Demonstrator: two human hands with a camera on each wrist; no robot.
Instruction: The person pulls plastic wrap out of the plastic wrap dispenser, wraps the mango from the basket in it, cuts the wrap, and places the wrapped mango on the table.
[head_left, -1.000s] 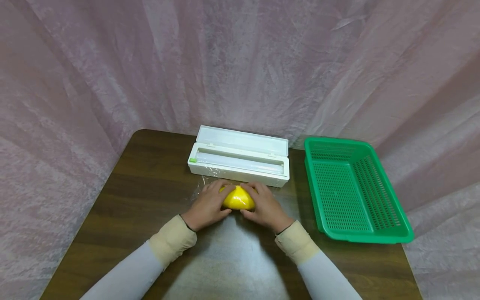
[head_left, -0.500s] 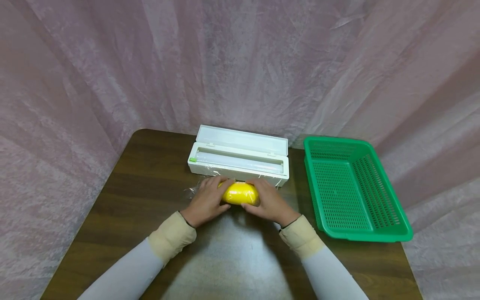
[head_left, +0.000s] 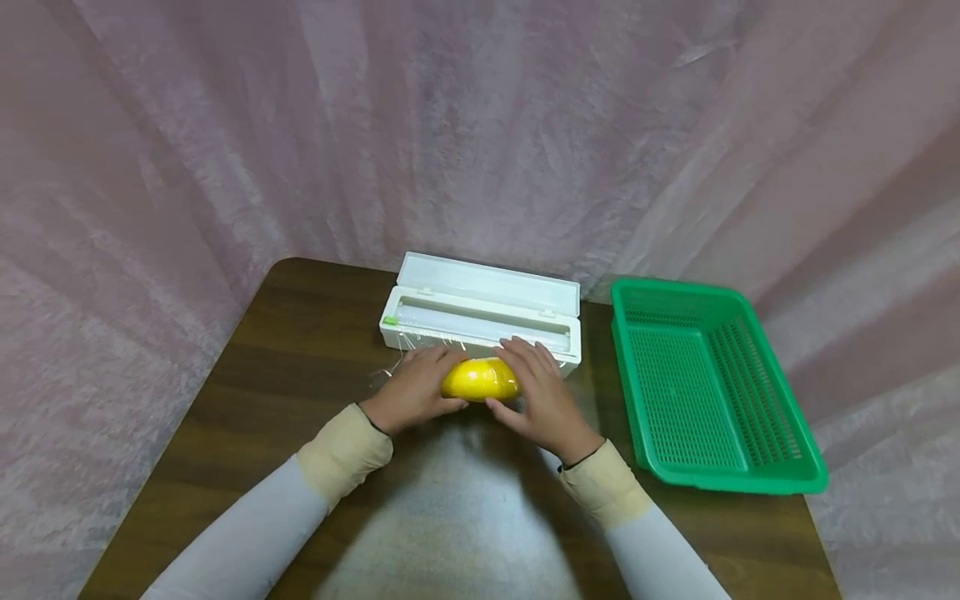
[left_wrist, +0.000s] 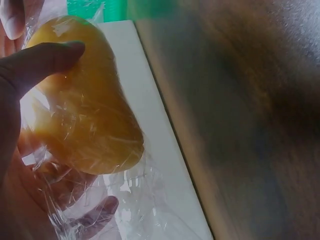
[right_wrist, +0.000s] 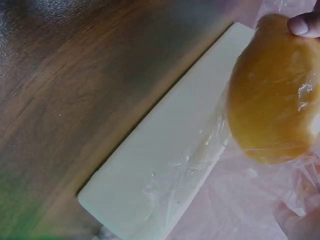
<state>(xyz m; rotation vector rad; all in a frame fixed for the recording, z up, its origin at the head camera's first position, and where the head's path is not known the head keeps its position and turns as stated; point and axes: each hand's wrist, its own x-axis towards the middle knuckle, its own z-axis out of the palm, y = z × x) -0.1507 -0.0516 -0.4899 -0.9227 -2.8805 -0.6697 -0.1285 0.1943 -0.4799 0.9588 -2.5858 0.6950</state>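
Note:
A smooth yellow fruit [head_left: 480,380], shaped rather like a mango, is wrapped in clear cling film and sits just in front of a white cling film box [head_left: 480,325]. My left hand [head_left: 420,387] holds its left end, with the thumb on the near side. In the left wrist view, loose film [left_wrist: 150,205] hangs around the fruit and the left fingers. My right hand [head_left: 543,400] is at the fruit's right end, thumb low and fingers stretched towards the box front. Film stretches between box and fruit in the right wrist view.
The box lid [head_left: 487,283] stands open at the back, with the film roll [head_left: 480,322] inside. A green plastic basket [head_left: 720,383] sits on the right of the wooden table [head_left: 247,375]. A pink curtain [head_left: 480,125] hangs behind.
The fruit has turned and moved slightly away from me, nearer the box. My right fingers have come off its far side and stretched out over the box's front edge.

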